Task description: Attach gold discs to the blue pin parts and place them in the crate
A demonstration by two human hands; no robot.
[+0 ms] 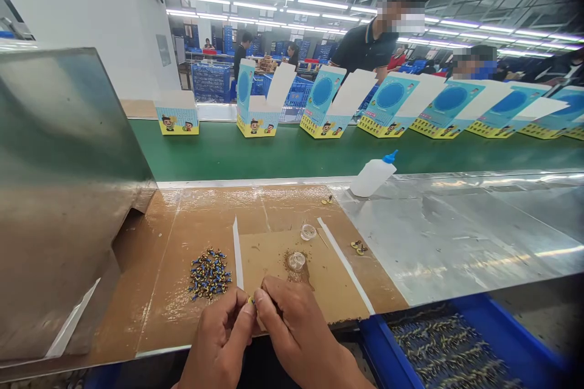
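Note:
My left hand (223, 331) and my right hand (292, 322) meet at the near edge of a cardboard-covered bench (182, 237). Both pinch one tiny yellow part (250, 300) between their fingertips. Just left of them lies a pile of several small blue and yellow parts (208, 273). Beyond my right hand sit two small clear cups (296, 261), the farther cup (308, 231) next to a thin stick. A few loose yellow pieces (359, 247) lie further right.
A white glue bottle with a blue cap (373, 175) lies on the metal bench top. Behind it runs a green conveyor (274, 155) carrying several open toy boxes (257, 103). A metal panel (64, 182) stands at left. A blue bin (456, 346) of parts sits lower right. People work beyond the conveyor.

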